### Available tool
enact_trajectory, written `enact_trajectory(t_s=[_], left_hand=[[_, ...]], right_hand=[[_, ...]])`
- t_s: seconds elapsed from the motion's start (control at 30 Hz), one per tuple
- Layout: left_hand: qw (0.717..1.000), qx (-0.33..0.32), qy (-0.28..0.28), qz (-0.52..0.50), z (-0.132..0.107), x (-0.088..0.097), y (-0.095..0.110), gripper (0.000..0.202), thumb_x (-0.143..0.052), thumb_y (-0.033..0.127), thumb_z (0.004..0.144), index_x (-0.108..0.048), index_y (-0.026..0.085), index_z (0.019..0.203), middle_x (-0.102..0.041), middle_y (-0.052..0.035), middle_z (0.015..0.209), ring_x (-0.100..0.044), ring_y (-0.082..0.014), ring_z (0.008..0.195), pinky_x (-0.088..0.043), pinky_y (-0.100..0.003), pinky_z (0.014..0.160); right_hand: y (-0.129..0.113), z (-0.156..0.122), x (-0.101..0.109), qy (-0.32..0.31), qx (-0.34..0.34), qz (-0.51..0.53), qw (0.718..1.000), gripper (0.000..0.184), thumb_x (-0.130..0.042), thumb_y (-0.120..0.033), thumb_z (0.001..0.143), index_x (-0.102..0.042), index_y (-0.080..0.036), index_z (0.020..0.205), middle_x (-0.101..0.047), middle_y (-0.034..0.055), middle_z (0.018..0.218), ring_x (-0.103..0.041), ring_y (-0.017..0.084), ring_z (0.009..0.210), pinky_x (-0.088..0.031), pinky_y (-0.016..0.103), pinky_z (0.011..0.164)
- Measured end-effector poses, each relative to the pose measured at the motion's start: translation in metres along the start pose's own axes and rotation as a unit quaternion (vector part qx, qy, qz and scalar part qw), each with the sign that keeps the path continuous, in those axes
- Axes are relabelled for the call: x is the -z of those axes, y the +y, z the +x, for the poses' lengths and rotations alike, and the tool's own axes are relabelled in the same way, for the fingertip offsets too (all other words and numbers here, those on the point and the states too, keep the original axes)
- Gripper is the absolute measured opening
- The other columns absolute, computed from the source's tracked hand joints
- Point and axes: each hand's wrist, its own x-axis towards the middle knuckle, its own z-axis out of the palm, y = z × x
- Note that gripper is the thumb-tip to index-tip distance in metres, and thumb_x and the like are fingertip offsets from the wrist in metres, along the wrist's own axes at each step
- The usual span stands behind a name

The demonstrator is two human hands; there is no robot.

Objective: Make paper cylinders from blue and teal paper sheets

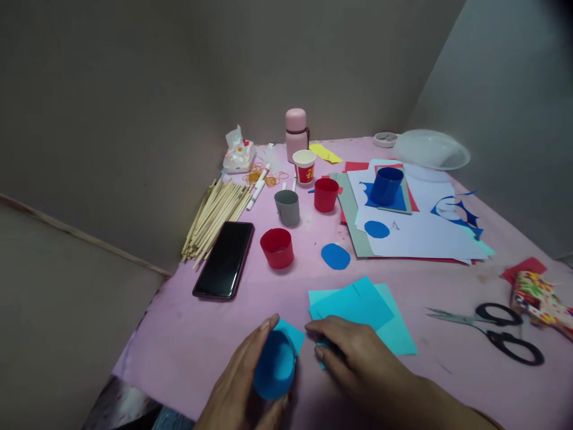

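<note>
My left hand (242,373) is wrapped around a blue paper tube (274,365), whose open end faces up toward me. A small light-blue paper piece (290,335) lies under and behind the tube. Just to its right is my right hand (347,352), fingers curled and resting low on the table; a bit of blue shows beneath them, but I cannot make out what it is. Beyond that hand, light-blue paper sheets (358,301) overlap one another. Scissors (486,328) with black handles lie to the right, blades slightly apart.
Red paper rings (277,249), a grey ring (287,209) and a blue oval (335,256) lie ahead. At left are a phone (224,260) and wooden sticks (219,212). Stacked paper (425,236) carries another blue tube (386,186). A pink flask (296,134) and paper cup (304,167) stand behind.
</note>
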Motion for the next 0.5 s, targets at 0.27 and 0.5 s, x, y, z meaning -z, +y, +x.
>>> enact_trajectory(t_s=[0.27, 0.5], left_hand=[[0.999, 0.005, 0.002, -0.038, 0.0002, 0.0025, 0.0083, 0.072, -0.048, 0.016, 0.086, -0.012, 0.036, 0.144, -0.044, -0.0009, 0.145, -0.046, -0.0178, 0.128, -0.04, -0.033, 0.106], [0.994, 0.022, 0.006, -0.109, -0.0012, -0.0019, 0.0021, 0.067, -0.045, 0.039, 0.091, -0.005, 0.04, 0.145, -0.03, -0.0024, 0.152, -0.036, -0.0225, 0.134, -0.039, -0.043, 0.106]], right_hand=[[0.0038, 0.0015, -0.0073, -0.019, 0.019, -0.008, 1.0, 0.032, -0.043, -0.016, 0.087, -0.062, -0.013, 0.112, -0.07, 0.0106, 0.101, -0.065, 0.028, 0.091, -0.052, 0.044, 0.077], [-0.001, 0.0077, -0.0075, -0.04, 0.008, -0.032, 0.999, 0.034, -0.042, -0.014, 0.086, -0.061, -0.011, 0.114, -0.066, 0.0138, 0.102, -0.063, 0.03, 0.092, -0.052, 0.048, 0.076]])
